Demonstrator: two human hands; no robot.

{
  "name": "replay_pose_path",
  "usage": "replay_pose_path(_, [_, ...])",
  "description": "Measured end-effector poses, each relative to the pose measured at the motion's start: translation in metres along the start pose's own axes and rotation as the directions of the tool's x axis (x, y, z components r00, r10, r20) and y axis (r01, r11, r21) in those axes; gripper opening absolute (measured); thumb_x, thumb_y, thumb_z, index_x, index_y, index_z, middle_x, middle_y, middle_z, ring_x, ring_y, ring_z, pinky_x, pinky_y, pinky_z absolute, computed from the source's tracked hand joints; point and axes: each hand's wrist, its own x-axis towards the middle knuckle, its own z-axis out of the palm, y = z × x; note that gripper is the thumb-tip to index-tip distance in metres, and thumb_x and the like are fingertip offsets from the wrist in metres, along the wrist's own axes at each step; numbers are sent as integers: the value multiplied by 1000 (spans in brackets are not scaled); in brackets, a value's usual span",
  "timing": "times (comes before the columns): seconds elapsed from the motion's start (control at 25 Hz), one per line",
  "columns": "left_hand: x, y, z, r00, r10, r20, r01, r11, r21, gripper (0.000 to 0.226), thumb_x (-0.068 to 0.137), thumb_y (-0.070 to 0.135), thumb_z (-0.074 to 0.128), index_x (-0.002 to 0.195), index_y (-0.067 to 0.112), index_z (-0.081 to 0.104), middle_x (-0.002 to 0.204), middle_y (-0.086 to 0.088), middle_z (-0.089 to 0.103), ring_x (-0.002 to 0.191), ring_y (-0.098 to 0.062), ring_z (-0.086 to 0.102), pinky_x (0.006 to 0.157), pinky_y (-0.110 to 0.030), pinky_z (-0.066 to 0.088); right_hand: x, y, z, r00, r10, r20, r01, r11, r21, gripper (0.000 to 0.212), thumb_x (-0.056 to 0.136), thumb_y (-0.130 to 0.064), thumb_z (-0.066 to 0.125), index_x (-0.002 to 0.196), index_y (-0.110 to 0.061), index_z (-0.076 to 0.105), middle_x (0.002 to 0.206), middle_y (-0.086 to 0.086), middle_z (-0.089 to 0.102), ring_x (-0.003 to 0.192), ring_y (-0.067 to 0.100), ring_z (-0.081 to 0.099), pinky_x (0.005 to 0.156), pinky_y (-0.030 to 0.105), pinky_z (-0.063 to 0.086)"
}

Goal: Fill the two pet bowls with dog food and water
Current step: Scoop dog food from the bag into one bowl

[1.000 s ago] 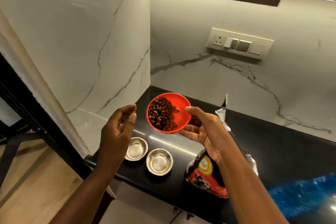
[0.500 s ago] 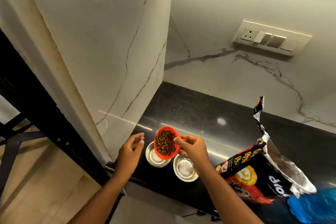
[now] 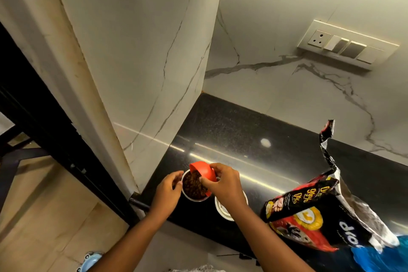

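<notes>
My right hand (image 3: 223, 184) grips a red plastic cup (image 3: 202, 171) tipped over the left steel pet bowl (image 3: 194, 199), which holds brown dog food (image 3: 194, 185). My left hand (image 3: 166, 192) rests against the left rim of that bowl, fingers curled around it. The second steel bowl (image 3: 224, 211) stands just to the right, mostly hidden under my right wrist; its contents cannot be seen. The open black and red dog food bag (image 3: 313, 212) stands further right on the black counter (image 3: 254, 134).
A marble wall panel (image 3: 132, 62) rises close on the left of the bowls. The counter's front edge runs just below them. A switch plate (image 3: 346, 45) is on the back wall. Something blue (image 3: 375, 258) lies at the lower right.
The red cup came down from chest height, then tipped over the left bowl, and the kibble now lies in that bowl. My left hand moved onto the bowl's rim.
</notes>
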Motion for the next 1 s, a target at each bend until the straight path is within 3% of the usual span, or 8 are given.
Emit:
replay_pose_path(0.2, [0,2,1,1000,2,-5,-2,1000,13,37,91,6,56,127,14,62,125,-6,66,117,-21,61,102,-33,48,-1,-4,3,995,-83,52,91,981,-173,58,73,-34,86,125,-17,68,117,4,71,109,22,64,93,28,45])
replay_pose_path(0.32, [-1,2,1,1000,10,7,-10,1000,26,37,92,7,56,128,14,61,126,-5,65,117,-19,60,101,-32,48,-2,-3,1,993,-102,64,112,978,-176,61,72,-32,88,127,-15,68,119,6,70,110,23,64,93,27,45])
replay_pose_path(0.76, [-6,2,-4,999,44,4,-44,999,19,37,91,6,58,127,14,61,122,-5,65,115,-18,61,100,-29,47,0,1,-5,993,-115,-8,114,989,-90,67,66,-36,91,125,-16,68,119,5,70,108,23,64,94,43,53])
replay_pose_path(1.0, [-8,2,-8,998,28,60,-30,999,28,41,91,10,60,132,16,57,129,-5,61,121,-17,57,101,-27,44,-9,5,-7,991,-127,-53,127,992,6,62,66,-33,92,122,-18,70,114,0,71,104,17,65,93,40,55])
